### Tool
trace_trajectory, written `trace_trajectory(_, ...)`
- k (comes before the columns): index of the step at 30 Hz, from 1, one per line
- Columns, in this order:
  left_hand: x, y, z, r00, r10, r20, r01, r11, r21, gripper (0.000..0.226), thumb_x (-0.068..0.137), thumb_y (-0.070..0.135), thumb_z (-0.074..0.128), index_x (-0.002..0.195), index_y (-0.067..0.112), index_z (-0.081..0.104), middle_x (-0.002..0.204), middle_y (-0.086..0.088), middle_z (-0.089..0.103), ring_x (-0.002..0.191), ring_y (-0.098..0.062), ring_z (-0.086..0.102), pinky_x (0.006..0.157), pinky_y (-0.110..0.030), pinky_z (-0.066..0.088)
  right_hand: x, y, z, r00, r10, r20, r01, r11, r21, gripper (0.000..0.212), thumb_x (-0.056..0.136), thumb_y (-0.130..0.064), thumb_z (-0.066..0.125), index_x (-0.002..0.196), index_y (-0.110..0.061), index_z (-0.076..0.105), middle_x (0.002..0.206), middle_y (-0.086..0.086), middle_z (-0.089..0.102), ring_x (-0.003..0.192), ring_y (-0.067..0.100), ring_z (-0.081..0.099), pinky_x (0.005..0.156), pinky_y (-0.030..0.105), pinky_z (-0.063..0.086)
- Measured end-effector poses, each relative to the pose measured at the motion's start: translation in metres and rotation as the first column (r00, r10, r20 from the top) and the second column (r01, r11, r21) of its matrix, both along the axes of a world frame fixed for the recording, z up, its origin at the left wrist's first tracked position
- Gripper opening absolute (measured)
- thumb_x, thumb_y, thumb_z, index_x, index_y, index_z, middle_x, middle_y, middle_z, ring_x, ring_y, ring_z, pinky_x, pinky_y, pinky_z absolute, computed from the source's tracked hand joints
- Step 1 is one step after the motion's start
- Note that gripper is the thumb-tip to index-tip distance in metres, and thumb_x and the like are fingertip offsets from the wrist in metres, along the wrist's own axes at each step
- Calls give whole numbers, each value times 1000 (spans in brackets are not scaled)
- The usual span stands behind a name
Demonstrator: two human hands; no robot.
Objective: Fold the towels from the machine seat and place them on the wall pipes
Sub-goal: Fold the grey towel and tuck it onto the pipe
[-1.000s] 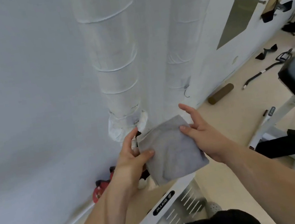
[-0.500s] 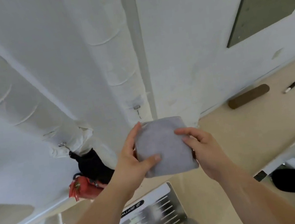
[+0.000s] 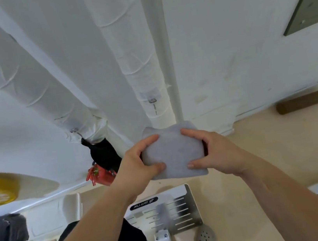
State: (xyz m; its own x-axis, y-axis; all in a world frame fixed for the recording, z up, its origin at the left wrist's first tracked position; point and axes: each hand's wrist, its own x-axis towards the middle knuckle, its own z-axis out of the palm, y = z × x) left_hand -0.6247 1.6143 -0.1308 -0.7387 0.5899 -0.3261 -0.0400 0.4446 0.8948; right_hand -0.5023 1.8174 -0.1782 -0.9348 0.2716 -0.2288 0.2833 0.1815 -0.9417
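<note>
Folded grey towel (image 3: 174, 153) is gripped at its left edge by left hand (image 3: 137, 164), right edge by right hand (image 3: 218, 153), held up just before the white wrapped wall pipes (image 3: 144, 77), above the floor (image 3: 260, 147).

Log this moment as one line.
stage: grey towel folded, not yet placed | left hand: grips it | right hand: grips it | wall pipes: ahead

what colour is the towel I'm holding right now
Plain light grey, no pattern; the towel shows clearly in the head view.
</note>
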Motion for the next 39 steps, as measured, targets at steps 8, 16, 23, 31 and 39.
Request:
trace_trajectory(8,-24,12,-21,942,-81,-325,23,984,-177,46,69,11,83,108,35,74,96,21,64,88,-20,70,76,-48,61,-21,1,-6,996,78,40,-87,901,425,70,69,-23,85,134,-33,61,121,-7,68,108,13,62,88,27,47)
trace_trajectory(16,-80,7,-35,980,-87,-177,55,983,-177,25,78,16,84,98,25,71,133,16,51,113,-12,58,81,-42,57,-77,21,-18,996,86,29,-89,988,124,33,75,-15,84,104,-21,70,116,-7,65,103,8,60,90,35,50)
trace_trajectory(23,-114,43,-57,984,179,-7,-177,978,107,57,88,27,78,133,39,47,119,8,60,102,-12,65,77,-25,59,-130,28,-42,978,-175,-118,152,971,-182,53,95,-12,62,130,-48,46,128,15,58,111,29,65,89,47,60)
trace_trajectory(31,-145,77,-88,967,214,-137,-183,961,207,64,77,8,84,127,31,52,109,12,66,90,6,66,79,-22,58,-158,47,-55,926,-224,-305,252,966,55,34,96,-2,56,102,-35,60,106,-20,60,95,-2,57,79,19,52)
trace_trajectory(39,-163,76,-114,885,260,-386,-145,942,303,50,75,16,88,101,36,49,96,16,64,86,4,63,75,-18,54,-173,55,-74,866,-117,-487,281,918,279,54,67,-21,91,101,-37,52,109,-2,59,100,11,58,83,22,46)
